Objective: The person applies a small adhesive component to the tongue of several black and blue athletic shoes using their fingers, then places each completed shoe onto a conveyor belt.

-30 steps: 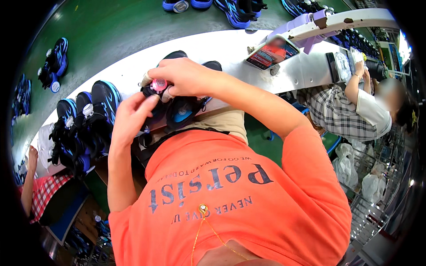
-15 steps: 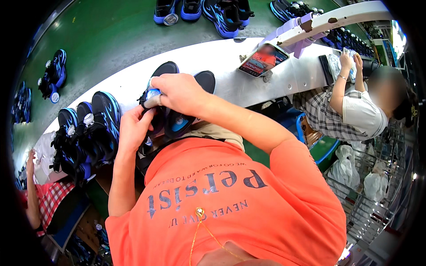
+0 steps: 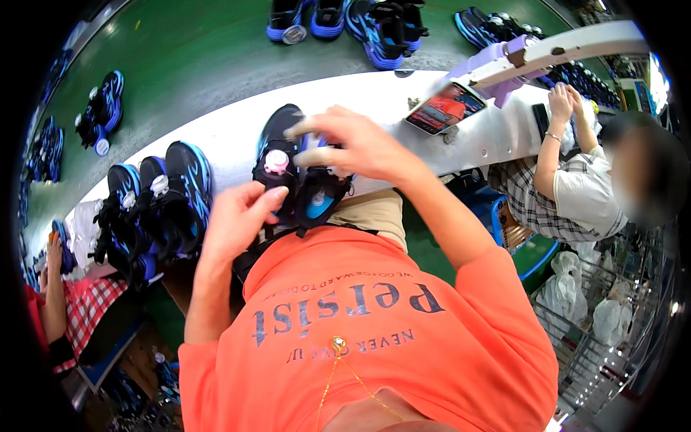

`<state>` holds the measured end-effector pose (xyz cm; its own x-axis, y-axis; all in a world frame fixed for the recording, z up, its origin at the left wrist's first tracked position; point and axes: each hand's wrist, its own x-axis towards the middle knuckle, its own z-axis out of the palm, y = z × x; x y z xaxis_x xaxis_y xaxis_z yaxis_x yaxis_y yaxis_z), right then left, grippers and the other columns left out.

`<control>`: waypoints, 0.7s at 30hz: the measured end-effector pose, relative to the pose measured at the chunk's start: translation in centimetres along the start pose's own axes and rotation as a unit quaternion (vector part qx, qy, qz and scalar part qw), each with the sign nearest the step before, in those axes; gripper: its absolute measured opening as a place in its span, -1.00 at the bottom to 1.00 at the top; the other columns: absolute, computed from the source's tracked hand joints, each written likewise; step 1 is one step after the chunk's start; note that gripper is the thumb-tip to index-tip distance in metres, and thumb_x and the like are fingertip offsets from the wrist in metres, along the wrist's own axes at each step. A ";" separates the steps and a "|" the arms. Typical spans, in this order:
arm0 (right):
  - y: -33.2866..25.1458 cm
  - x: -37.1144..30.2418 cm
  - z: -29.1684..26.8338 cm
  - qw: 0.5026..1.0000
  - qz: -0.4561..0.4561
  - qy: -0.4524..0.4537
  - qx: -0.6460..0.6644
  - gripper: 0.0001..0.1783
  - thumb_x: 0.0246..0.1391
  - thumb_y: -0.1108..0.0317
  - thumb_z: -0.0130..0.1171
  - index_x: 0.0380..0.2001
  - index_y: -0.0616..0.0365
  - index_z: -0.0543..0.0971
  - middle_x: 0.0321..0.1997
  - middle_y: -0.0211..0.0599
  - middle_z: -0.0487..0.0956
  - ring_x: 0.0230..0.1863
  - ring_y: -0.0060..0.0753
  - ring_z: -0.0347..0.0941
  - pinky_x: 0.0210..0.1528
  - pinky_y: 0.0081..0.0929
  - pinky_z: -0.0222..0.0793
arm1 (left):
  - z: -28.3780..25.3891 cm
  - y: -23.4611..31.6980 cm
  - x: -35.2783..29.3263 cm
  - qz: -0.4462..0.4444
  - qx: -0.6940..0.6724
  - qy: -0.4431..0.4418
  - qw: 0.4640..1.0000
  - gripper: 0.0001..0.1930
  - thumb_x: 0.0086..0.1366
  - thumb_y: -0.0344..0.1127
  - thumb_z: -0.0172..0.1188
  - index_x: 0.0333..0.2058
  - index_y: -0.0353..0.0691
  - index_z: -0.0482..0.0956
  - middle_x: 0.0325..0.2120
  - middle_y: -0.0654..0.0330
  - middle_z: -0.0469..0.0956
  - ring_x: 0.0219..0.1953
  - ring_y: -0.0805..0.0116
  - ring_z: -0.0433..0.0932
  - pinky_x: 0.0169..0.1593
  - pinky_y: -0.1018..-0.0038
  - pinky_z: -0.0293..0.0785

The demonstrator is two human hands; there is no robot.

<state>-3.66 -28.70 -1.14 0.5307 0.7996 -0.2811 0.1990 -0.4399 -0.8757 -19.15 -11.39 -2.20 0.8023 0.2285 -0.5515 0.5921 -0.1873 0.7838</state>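
A black and blue sneaker (image 3: pixel 281 131) lies on the white bench in front of me, toe pointing away. On its upper sits a round pink-and-white disc (image 3: pixel 276 162). My left hand (image 3: pixel 241 216) is at the sneaker's near left side, its thumb and fingers closed on the edge by the opening. Just right of it lies a second sneaker (image 3: pixel 319 198), with a blue insole showing. Above that one hovers my right hand (image 3: pixel 356 147), blurred, with fingers apart and nothing between them. Pale covers sit on two of its fingertips.
Several sneakers (image 3: pixel 188 173) stand in a row on the bench (image 3: pixel 237 119) at left. A phone (image 3: pixel 446 108) leans by a white curved arm (image 3: pixel 547 54). More shoes (image 3: pixel 378 32) sit on the green surface beyond. Co-workers sit at both sides; a wire rack (image 3: pixel 576 345) stands right.
My right hand has lifted off the left sneaker and moved right, its fingers spreading. The pink-and-white disc now shows. My left hand stays by the sneaker. The whole view has shifted slightly.
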 end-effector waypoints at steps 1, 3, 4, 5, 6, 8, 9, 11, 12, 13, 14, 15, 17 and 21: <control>0.8 -1.3 -1.0 0.999 -0.025 -0.017 -0.039 -0.60 -0.11 0.28 0.30 -0.10 0.00 0.58 -0.30 -0.27 0.42 -0.20 -0.26 0.40 -0.10 -0.38 0.33 | -1.0 1.1 -0.3 0.033 0.064 0.053 0.996 -0.78 0.20 -0.23 0.22 -0.36 -0.30 0.57 -0.55 0.30 0.55 -0.61 0.57 0.41 -0.55 0.64 0.21; 3.3 -3.6 -1.1 0.995 -0.072 -0.015 -0.072 -0.63 -0.11 0.31 0.30 -0.13 -0.02 0.60 -0.31 -0.29 0.40 -0.22 -0.27 0.38 -0.11 -0.42 0.32 | -1.2 2.1 1.2 0.191 0.170 0.154 0.954 -0.79 0.15 -0.27 0.25 -0.32 -0.29 0.56 -0.48 0.27 0.51 -0.50 0.55 0.38 -0.46 0.63 0.22; 3.5 -4.0 -0.5 0.992 -0.105 -0.001 -0.075 -0.66 -0.10 0.30 0.30 -0.16 -0.01 0.61 -0.31 -0.28 0.39 -0.25 -0.27 0.38 -0.13 -0.44 0.32 | -1.0 2.6 1.9 0.316 0.205 0.212 0.902 -0.78 0.13 -0.29 0.26 -0.29 -0.28 0.56 -0.44 0.25 0.48 -0.43 0.55 0.37 -0.40 0.63 0.22; 3.4 -3.8 0.4 0.992 -0.096 0.027 -0.079 -0.68 -0.11 0.31 0.31 -0.20 0.01 0.62 -0.31 -0.27 0.39 -0.22 -0.25 0.36 -0.11 -0.44 0.31 | -0.6 2.2 3.0 0.290 0.188 0.120 0.931 -0.77 0.12 -0.31 0.25 -0.26 -0.27 0.56 -0.39 0.22 0.47 -0.36 0.51 0.37 -0.33 0.61 0.24; 3.0 -3.8 0.9 0.991 -0.058 0.065 -0.100 -0.65 -0.12 0.32 0.31 -0.17 0.01 0.61 -0.32 -0.29 0.38 -0.23 -0.25 0.35 -0.13 -0.43 0.30 | 0.1 2.2 3.8 0.268 0.160 0.022 0.950 -0.75 0.11 -0.33 0.25 -0.23 -0.27 0.55 -0.34 0.20 0.46 -0.30 0.48 0.38 -0.27 0.59 0.27; 3.9 -3.4 2.1 0.972 -0.097 0.121 -0.177 -0.63 -0.12 0.32 0.32 -0.14 0.00 0.59 -0.37 -0.30 0.36 -0.26 -0.30 0.35 -0.19 -0.44 0.31 | -0.3 2.3 3.7 0.288 0.203 0.001 0.936 -0.80 0.15 -0.38 0.20 -0.22 -0.23 0.56 -0.31 0.18 0.52 -0.28 0.38 0.43 -0.22 0.52 0.33; 4.1 -3.6 1.7 0.979 -0.125 0.094 -0.134 -0.63 -0.11 0.32 0.31 -0.14 0.00 0.59 -0.37 -0.30 0.36 -0.28 -0.31 0.35 -0.22 -0.45 0.31 | -0.4 2.0 3.7 0.327 0.230 0.034 0.916 -0.81 0.16 -0.39 0.18 -0.22 -0.23 0.57 -0.30 0.18 0.53 -0.26 0.37 0.44 -0.21 0.52 0.34; 3.9 -3.8 0.5 0.981 -0.184 0.045 -0.044 -0.64 -0.09 0.32 0.30 -0.14 0.00 0.58 -0.38 -0.30 0.36 -0.32 -0.34 0.36 -0.27 -0.48 0.30 | 0.0 2.2 2.9 0.381 0.282 0.154 0.867 -0.84 0.19 -0.43 0.13 -0.23 -0.22 0.58 -0.29 0.19 0.55 -0.25 0.36 0.48 -0.22 0.53 0.37; 4.1 -3.9 0.6 0.985 -0.148 0.061 -0.065 -0.64 -0.09 0.32 0.30 -0.14 0.01 0.58 -0.37 -0.31 0.38 -0.33 -0.36 0.36 -0.28 -0.50 0.31 | 0.4 3.4 1.5 0.357 0.234 0.169 0.888 -0.84 0.20 -0.44 0.12 -0.24 -0.24 0.58 -0.32 0.19 0.55 -0.32 0.37 0.51 -0.23 0.52 0.41; 4.3 -4.1 0.7 0.987 -0.112 0.077 -0.086 -0.64 -0.09 0.32 0.29 -0.14 0.01 0.58 -0.36 -0.31 0.39 -0.34 -0.37 0.36 -0.29 -0.51 0.31 | 1.1 3.4 0.8 0.300 0.177 0.087 0.933 -0.85 0.22 -0.43 0.12 -0.24 -0.27 0.58 -0.35 0.19 0.55 -0.35 0.40 0.51 -0.26 0.52 0.43; 4.5 -4.4 0.9 0.987 -0.079 0.088 -0.106 -0.65 -0.08 0.32 0.29 -0.14 0.02 0.58 -0.34 -0.32 0.40 -0.34 -0.39 0.37 -0.29 -0.53 0.31 | 1.8 3.3 0.1 0.236 0.118 0.009 0.965 -0.84 0.24 -0.41 0.11 -0.24 -0.29 0.58 -0.37 0.19 0.55 -0.38 0.44 0.52 -0.28 0.52 0.44; 4.6 -4.1 1.7 0.984 -0.052 0.132 -0.104 -0.64 -0.07 0.33 0.28 -0.13 0.03 0.58 -0.34 -0.36 0.42 -0.40 -0.47 0.35 -0.32 -0.58 0.30 | 3.4 2.5 0.1 0.192 0.034 -0.069 0.978 -0.83 0.23 -0.32 0.15 -0.32 -0.32 0.58 -0.50 0.07 0.54 -0.43 0.31 0.54 -0.30 0.44 0.44; 4.4 -4.3 1.2 0.993 -0.039 0.099 -0.056 -0.64 -0.07 0.29 0.28 -0.12 -0.02 0.57 -0.40 -0.32 0.40 -0.42 -0.37 0.36 -0.33 -0.50 0.32 | 5.3 1.6 0.2 0.107 0.007 -0.123 0.987 -0.77 0.26 -0.26 0.15 -0.30 -0.36 0.57 -0.50 0.13 0.57 -0.45 0.41 0.55 -0.38 0.51 0.44; 5.3 -4.4 0.5 0.994 -0.090 0.060 -0.012 -0.63 -0.05 0.36 0.27 -0.09 0.01 0.57 -0.43 -0.35 0.40 -0.47 -0.47 0.33 -0.37 -0.54 0.31 | 5.7 1.0 1.6 -0.046 -0.105 -0.165 0.980 -0.73 0.32 -0.26 0.09 -0.28 -0.43 0.52 -0.33 0.08 0.57 -0.33 0.41 0.59 -0.42 0.59 0.53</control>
<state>-5.41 -34.38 -4.79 0.5782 0.8129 -0.0706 0.3181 -0.3042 -0.8979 -16.78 -16.68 -3.91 0.7479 -0.0935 -0.6571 0.6617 0.0276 0.7492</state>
